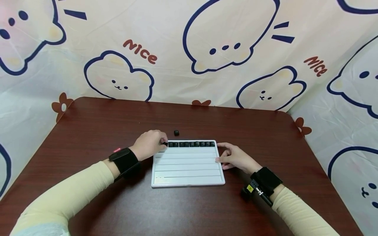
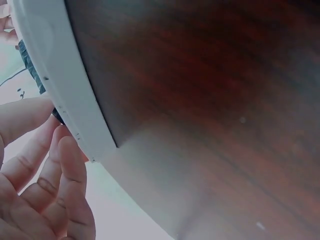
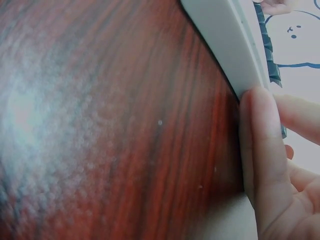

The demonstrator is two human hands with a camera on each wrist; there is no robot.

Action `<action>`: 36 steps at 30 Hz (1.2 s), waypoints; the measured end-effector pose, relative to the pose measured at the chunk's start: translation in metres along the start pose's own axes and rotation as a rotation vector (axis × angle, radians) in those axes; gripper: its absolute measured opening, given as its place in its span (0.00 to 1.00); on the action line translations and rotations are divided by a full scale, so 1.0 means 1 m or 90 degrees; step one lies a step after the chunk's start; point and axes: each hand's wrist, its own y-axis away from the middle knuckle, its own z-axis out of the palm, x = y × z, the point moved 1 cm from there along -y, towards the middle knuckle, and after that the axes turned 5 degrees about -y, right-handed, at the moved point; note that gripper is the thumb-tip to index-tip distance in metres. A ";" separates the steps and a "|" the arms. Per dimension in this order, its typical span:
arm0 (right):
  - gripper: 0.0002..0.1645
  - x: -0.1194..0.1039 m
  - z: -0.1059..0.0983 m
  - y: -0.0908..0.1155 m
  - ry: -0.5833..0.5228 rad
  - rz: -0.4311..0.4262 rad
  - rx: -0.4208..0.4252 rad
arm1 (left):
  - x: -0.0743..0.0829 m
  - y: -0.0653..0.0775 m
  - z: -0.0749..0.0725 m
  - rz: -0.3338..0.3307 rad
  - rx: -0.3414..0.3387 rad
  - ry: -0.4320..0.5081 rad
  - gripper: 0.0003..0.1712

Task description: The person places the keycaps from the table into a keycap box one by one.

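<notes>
A white keycap tray with several ridged rows lies flat on the table. Along its far row stands a line of black keycaps. At the left end of that row my left hand pinches a black keycap between thumb and fingertips; the fingers partly hide it. My right hand grips the tray's right edge, its index finger reaching toward the far right corner. In the right wrist view a finger presses the tray's side wall. One loose keycap sits just beyond the tray's far edge.
The dark brown wooden table extends around the tray on all sides. Behind and beside it hangs a pale curtain printed with cartoon animals. A black strap with a device is worn on the right wrist, another strap on the left.
</notes>
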 end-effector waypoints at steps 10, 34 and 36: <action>0.44 0.001 0.001 0.001 -0.002 -0.002 0.000 | 0.001 -0.001 -0.001 -0.011 -0.014 0.007 0.05; 0.45 0.001 0.001 -0.001 0.004 -0.002 0.001 | 0.001 -0.012 -0.017 -0.048 -0.009 0.039 0.07; 0.44 0.001 0.001 -0.001 0.006 -0.003 0.003 | 0.002 -0.016 -0.018 -0.047 -0.006 0.048 0.07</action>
